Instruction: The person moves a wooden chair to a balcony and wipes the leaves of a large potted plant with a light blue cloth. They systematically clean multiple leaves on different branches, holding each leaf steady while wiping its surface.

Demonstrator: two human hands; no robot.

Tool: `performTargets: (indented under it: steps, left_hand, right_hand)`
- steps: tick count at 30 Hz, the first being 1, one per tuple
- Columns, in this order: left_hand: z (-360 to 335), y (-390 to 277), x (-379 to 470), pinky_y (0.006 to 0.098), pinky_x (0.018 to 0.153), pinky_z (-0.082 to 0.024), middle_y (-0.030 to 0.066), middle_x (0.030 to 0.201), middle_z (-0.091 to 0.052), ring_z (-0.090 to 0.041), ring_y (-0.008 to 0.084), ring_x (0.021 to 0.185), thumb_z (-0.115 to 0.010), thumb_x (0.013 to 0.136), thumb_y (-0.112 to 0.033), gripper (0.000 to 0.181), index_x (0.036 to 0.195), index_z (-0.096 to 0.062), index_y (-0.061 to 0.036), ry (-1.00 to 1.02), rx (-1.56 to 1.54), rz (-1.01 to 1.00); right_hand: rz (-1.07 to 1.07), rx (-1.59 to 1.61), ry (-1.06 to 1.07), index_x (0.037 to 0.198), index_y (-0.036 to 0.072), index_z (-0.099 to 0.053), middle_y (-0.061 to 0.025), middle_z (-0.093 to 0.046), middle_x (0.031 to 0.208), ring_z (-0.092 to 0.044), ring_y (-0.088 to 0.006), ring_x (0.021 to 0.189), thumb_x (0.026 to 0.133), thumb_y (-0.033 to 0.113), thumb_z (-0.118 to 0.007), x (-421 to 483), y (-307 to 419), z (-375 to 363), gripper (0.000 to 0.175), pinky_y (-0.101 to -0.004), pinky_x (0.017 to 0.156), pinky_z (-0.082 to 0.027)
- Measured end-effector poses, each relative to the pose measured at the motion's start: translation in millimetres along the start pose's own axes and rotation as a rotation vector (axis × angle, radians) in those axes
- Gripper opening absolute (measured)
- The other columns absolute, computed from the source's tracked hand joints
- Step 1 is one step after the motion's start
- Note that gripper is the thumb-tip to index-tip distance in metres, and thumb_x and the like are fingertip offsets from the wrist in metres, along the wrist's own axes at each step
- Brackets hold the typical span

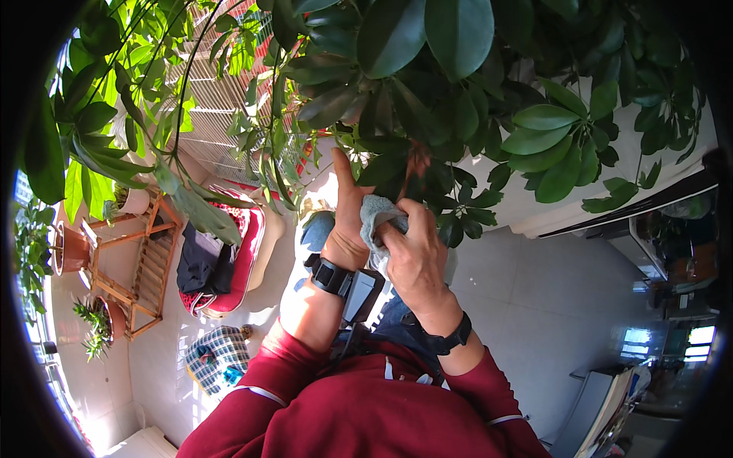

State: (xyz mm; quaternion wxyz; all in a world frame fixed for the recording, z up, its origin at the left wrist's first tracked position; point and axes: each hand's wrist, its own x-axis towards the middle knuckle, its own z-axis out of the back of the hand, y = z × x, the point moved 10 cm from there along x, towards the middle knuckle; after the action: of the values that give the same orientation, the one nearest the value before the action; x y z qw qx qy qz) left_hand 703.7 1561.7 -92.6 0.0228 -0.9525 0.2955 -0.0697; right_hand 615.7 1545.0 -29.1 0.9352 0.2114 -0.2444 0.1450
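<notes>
My right hand (417, 252) grips a grey-green cloth (375, 220), bunched between its fingers. Close beside it, my left hand (348, 220) is raised with the thumb or a finger pointing up, its palm side near the cloth; part of it is hidden by leaves. Both hands are just under the dark green leaves of a large umbrella plant (458, 114). Whether the left hand holds a leaf cannot be told. Each wrist wears a black strap, and a boxy device (363, 295) is at the left wrist.
Leafy stems hang at upper left before a wire cage (212, 97). At left are a wooden plant stand (146, 280), potted plants, a red cushioned seat (252, 257) with dark cloth on it and a checked stool (217, 355). A cabinet (590, 406) stands at lower right.
</notes>
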Motion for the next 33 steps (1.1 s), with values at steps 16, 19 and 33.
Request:
performTargets:
  steps: [16, 19, 33]
  left_hand:
    - [-9.1, -16.7, -4.1, 0.0406, 0.121, -0.016, 0.0231, 0.155, -0.025, -0.023, 0.0328, 0.145, -0.033, 0.081, -0.085, 0.114, 0.148, -0.023, 0.0071, 0.111, -0.070, -0.022]
    - [-13.2, -15.2, -4.9, 0.0428, 0.119, -0.019, 0.0213, 0.154, -0.029, -0.025, 0.0317, 0.144, -0.033, 0.081, -0.085, 0.112, 0.149, -0.025, 0.0032, 0.130, -0.098, -0.017]
    - [-27.7, -22.6, -10.1, 0.0547, 0.119, -0.014, 0.0261, 0.153, -0.028, -0.018, 0.0426, 0.145, -0.035, 0.088, -0.077, 0.100, 0.148, -0.028, 0.0039, 0.195, -0.265, -0.095]
  right_hand:
    - [-0.670, 1.272, 0.010, 0.126, -0.002, -0.058, -0.0108, -0.066, 0.116, -0.064, -0.0181, 0.101, 0.093, 0.007, -0.058, -12.7, -85.8, 9.9, 0.034, -0.0293, 0.089, -0.049]
    - [-0.265, 0.542, 0.008, 0.114, 0.000, -0.062, -0.0157, -0.057, 0.116, -0.064, -0.0307, 0.098, 0.090, 0.001, -0.054, 23.0, -64.3, 39.0, 0.026, -0.0354, 0.084, -0.050]
    - [-0.076, -0.066, -0.033, 0.097, 0.004, -0.067, -0.0180, -0.052, 0.113, -0.060, -0.0375, 0.097, 0.071, -0.004, -0.063, -2.4, -22.5, 12.8, 0.028, -0.0413, 0.076, -0.054]
